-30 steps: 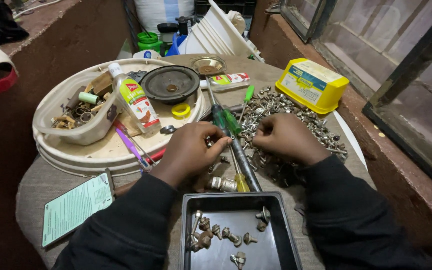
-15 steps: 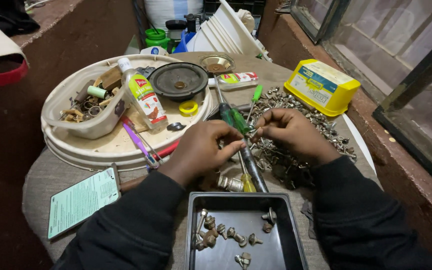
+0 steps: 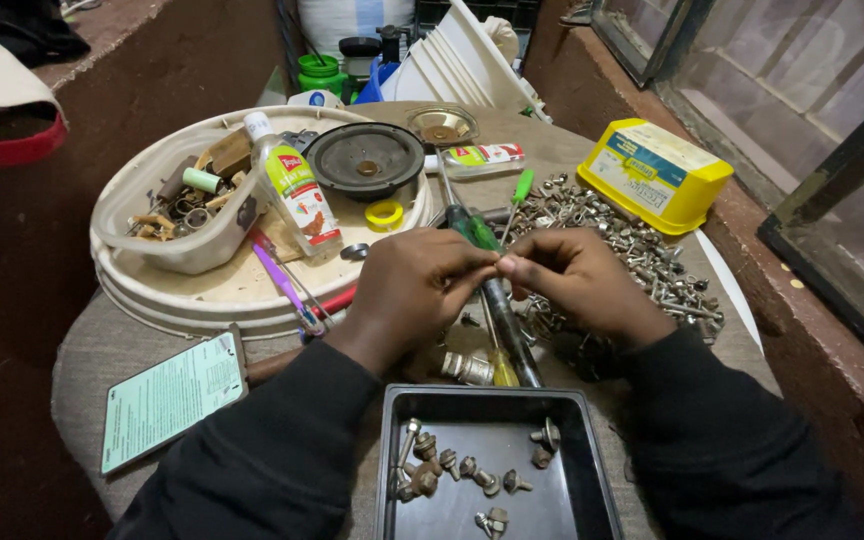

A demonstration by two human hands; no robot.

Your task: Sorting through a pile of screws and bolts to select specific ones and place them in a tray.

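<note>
While a black tray [image 3: 592,480] of sorted screws is sitting at the bottom edge of the frame, both hands are meeting above it at centre, left hand [image 3: 417,285] and right hand [image 3: 577,280] pinching fingers on something too small to identify, crowded by screwdrivers [image 3: 497,290], the screw pile [image 3: 642,250] and, upper left, a cluttered white lid [image 3: 212,300].

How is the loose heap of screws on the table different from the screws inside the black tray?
The heap of screws is large and piled thick beside the right hand; the screws in the black tray are few and lie spread apart. The heap rests bare on the table, while the black tray walls its pieces in. The heap looks shiny silver; the tray pieces look duller, some brownish. Both are small metal fasteners.
</note>
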